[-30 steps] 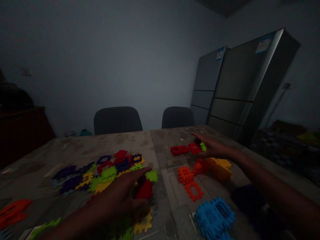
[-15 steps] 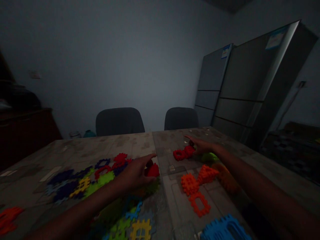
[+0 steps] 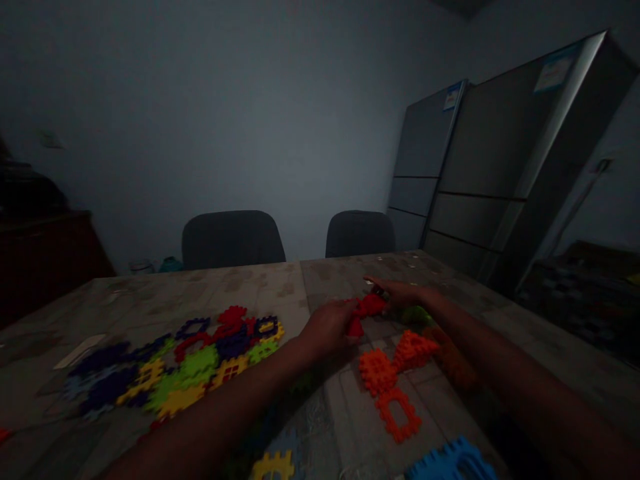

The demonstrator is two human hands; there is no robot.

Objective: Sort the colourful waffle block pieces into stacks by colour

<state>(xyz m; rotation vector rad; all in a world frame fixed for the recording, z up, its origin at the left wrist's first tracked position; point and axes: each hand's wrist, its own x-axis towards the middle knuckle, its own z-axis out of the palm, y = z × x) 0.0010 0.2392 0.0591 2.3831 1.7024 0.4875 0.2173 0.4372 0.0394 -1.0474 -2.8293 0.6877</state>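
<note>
In my left hand (image 3: 327, 327) is a red toothed building block (image 3: 355, 327), pinched between thumb and fingers and partly covered by them. It is right beside other red pieces; whether they touch is hard to tell. My right hand (image 3: 397, 293) is around another red block (image 3: 373, 305), its index finger stretched out over the top and its other fingers bent. Nearer me lie an orange square block (image 3: 377, 373), an orange peaked block (image 3: 415, 349) and an orange frame piece (image 3: 399, 415). Lime-green pieces (image 3: 417, 315) show partly beneath my right wrist.
Left of my left arm spreads a pile of interlocking pieces, among them a purple block (image 3: 107, 387), a green block (image 3: 199, 365) and a yellow block (image 3: 183, 400). A blue block (image 3: 453, 461) lies at the near edge of view. Two dark chairs (image 3: 233, 239) stand behind the table (image 3: 260, 283).
My left hand has moved right and away from me, carrying its red block from beside the pile to the red pieces at my right hand. My right hand has hardly moved.
</note>
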